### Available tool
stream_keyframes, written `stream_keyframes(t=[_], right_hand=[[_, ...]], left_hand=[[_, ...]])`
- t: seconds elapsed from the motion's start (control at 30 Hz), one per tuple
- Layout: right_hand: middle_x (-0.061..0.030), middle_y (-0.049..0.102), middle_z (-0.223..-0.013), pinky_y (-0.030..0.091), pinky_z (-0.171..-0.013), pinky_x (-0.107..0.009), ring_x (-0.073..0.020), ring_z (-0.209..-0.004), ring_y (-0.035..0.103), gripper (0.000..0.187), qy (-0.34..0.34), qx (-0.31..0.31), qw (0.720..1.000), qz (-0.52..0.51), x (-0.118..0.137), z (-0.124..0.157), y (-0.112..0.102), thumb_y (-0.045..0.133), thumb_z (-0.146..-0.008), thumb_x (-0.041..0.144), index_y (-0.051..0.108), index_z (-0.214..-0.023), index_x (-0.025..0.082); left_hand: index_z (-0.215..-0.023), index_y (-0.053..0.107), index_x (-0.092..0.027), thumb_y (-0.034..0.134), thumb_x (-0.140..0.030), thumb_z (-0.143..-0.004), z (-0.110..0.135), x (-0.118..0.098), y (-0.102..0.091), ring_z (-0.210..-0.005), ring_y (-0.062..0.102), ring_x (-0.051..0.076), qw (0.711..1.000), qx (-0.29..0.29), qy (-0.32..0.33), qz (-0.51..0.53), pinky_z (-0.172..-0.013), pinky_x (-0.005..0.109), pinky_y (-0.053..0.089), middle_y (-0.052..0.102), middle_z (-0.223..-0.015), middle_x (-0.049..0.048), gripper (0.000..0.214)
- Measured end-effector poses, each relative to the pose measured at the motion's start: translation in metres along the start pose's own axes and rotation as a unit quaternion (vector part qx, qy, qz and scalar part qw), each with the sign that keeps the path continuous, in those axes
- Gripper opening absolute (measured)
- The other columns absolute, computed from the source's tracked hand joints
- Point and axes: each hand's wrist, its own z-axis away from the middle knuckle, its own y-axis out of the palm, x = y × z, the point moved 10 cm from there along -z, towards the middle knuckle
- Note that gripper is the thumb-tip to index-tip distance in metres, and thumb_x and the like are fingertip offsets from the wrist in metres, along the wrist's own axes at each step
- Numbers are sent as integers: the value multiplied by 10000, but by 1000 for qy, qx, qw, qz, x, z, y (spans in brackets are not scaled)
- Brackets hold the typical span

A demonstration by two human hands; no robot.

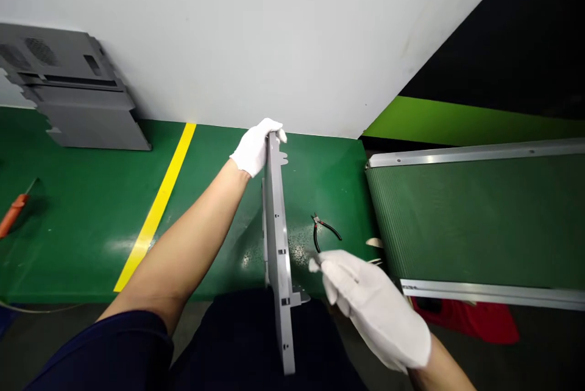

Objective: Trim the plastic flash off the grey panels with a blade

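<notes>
Through the head camera I see my gloved left hand [251, 148] with its white fingers [273, 130] clamped around the top end of a gray plastic panel [276, 245], which is held up edge-on and leans slightly. My gloved right hand [370, 309] sits just right of the panel, not touching it, its fingers pressed together around nothing I can see. Right of the panel lie black-handled pliers [322, 232] on a green surface [329, 172], and farther right runs a green conveyor belt [475, 220]. Well left of the panel are an orange-handled screwdriver [13, 214] and a larger gray plastic cover [77, 89].
</notes>
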Motion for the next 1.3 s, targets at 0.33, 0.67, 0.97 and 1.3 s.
stream_keyframes(t=[0.33, 0.67, 0.97, 1.3], right_hand=[[64, 421, -556, 214, -535, -323, -138, -475, 325, 483, -107, -24, 896, 429, 61, -2, 30, 357, -1066, 568, 399, -710, 245], [57, 491, -488, 159, -439, -341, -139, -331, 386, 466, -239, -113, 772, 578, 106, 12, 42, 361, -1070, 528, 446, -699, 260], [40, 466, -444, 99, -417, -330, -129, -290, 405, 448, -252, -117, 703, 655, 110, 22, 59, 342, -1075, 432, 446, -683, 243], [40, 469, -461, 90, -450, -330, -136, -330, 427, 362, -243, -102, 704, 659, 99, 25, 56, 457, -1041, 429, 483, -729, 246]], left_hand=[[-617, 466, -201, 644, -196, -777, 7, -8, -7, -506, 392, 95, 998, 35, 60, -14, -504, 253, 430, 430, -603, -28, 240], [-628, 450, -208, 631, -185, -807, 6, -2, -8, -494, 381, 89, 999, 7, 44, -18, -542, 278, 410, 415, -610, -29, 255], [-646, 491, -207, 648, -227, -819, 3, 2, -8, -475, 409, 102, 999, 21, 47, -3, -513, 286, 414, 386, -614, -27, 234], [-627, 489, -198, 671, -216, -832, 2, 0, -13, -491, 357, 95, 998, 17, 53, -18, -532, 287, 350, 385, -610, -23, 274]])
